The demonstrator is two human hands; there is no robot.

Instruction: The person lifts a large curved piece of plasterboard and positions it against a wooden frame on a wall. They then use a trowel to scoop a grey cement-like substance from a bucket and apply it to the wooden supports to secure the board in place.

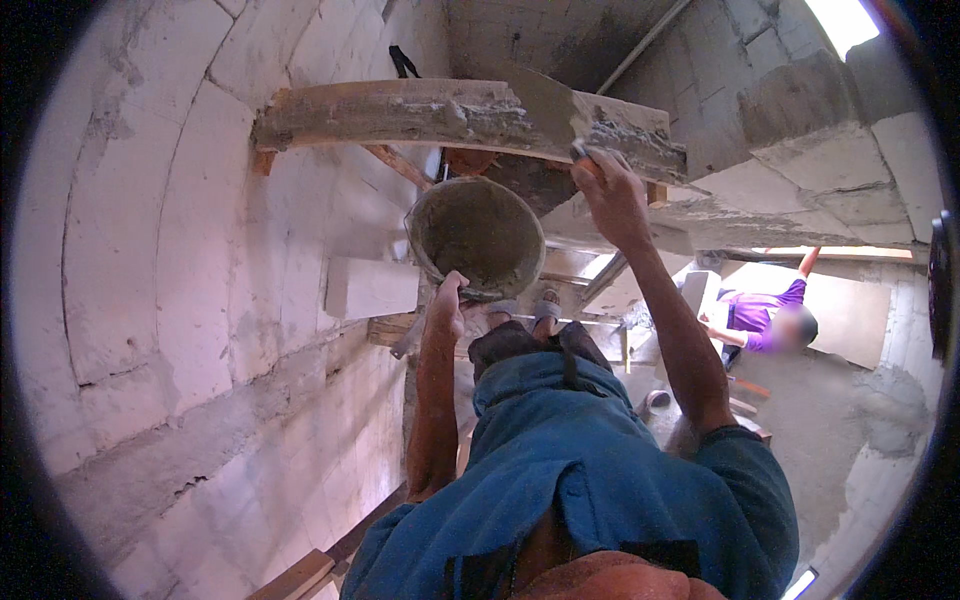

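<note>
My left hand [448, 303] grips the near rim of a round bucket [416, 245] with grey wet mortar [478, 238] inside. The bucket is tilted so its mouth faces me. In my right hand [615, 195] is the handle of a trowel [545, 105], its wide grey blade reaching up and left over a horizontal beam [385, 112]. Rough mortar lies along the beam's front face, and the blade overlaps it. Whether the blade touches the beam, I cannot tell.
A pale block wall [150, 230] rises on the left. Lower at the right, a person in a purple shirt [765, 312] is beside a light panel [850, 310], one arm raised. My feet [545, 308] are close to timber planks [390, 330]. A wooden beam end [300, 578] shows at the lower left.
</note>
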